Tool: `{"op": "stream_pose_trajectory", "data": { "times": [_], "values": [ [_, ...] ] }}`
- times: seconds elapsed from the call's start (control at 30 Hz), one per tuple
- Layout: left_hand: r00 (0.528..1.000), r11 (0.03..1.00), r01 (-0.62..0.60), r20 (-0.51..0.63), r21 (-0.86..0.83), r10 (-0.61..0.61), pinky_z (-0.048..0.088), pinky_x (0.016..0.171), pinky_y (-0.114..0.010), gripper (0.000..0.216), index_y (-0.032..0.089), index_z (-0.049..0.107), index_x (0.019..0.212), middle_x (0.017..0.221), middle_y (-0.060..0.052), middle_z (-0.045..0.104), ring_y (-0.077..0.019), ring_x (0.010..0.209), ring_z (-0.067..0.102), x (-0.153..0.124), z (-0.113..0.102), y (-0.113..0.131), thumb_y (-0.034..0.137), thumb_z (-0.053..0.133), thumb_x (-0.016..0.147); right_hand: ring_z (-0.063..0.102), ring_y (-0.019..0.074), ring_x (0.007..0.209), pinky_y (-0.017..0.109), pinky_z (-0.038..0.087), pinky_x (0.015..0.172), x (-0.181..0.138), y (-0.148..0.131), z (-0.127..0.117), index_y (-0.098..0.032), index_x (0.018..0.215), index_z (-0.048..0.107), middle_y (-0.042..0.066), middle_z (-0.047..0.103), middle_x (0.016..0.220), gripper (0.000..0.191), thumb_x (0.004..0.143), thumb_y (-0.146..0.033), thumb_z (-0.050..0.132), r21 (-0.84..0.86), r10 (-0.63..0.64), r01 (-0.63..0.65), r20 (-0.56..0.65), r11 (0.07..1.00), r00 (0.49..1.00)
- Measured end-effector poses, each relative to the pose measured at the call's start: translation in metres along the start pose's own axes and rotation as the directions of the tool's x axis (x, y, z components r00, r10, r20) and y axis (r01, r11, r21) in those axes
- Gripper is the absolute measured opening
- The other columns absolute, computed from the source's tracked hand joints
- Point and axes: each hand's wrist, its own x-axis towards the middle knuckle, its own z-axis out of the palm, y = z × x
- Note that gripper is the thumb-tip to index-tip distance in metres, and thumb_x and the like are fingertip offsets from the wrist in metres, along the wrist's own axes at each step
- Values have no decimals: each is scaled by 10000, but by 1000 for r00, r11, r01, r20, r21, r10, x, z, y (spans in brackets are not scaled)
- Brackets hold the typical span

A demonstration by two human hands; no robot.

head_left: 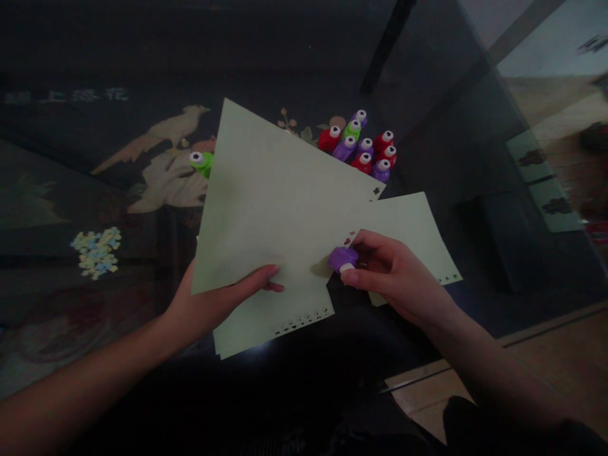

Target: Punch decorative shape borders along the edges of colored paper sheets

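My left hand (232, 291) grips a pale green sheet of paper (275, 190) by its lower edge, thumb on top and fingers underneath. In my right hand (384, 266) is a purple craft punch (342, 258), held between thumb and fingers at the sheet's right edge. Small shapes are cut out along that edge, above and below the corner of my fingers. Below the held sheet lies a stack of paper (256, 329) with a row of punched holes along its edge. Another punched sheet (408, 221) rests beneath my right hand.
Several red, purple and green punches (363, 145) stand grouped behind the sheet. One green punch (203, 163) stands at its left. A pile of small paper cut-outs (97, 252) lies on the dark glossy table (156, 405). A dark box-like shape (498, 240) shows at the right.
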Motion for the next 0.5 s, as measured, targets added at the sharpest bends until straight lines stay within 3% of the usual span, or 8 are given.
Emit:
{"op": "stream_pose_trajectory", "data": {
  "times": [0.2,0.3,0.5],
  "values": [
    [999,997,2,-44,-73,-5,647,737,-359,296,234,670,934,937,-67,778,-271,786,749,-1,4,1,381,698,679,612,80,694,210,495,667,0,0,1,-193,861,642,-27,672,803,234,689,-161,797,17,-14,14,0,1000,1000],
    [998,999,-2,-63,-44,-1,636,784,-347,329,221,667,952,997,-85,768,-278,863,742,-1,4,2,378,699,665,588,64,638,189,477,609,0,1,2,-197,862,642,-44,651,745,218,703,-160,787,32,-23,23,13,999,1000],
    [999,1000,14,-45,8,-13,635,772,-348,232,212,676,825,842,-80,779,-279,807,747,-1,2,3,391,678,678,608,87,648,224,509,610,0,0,3,-194,909,647,-20,668,773,307,657,-205,821,66,11,-10,-16,998,1000]
  ]
}}
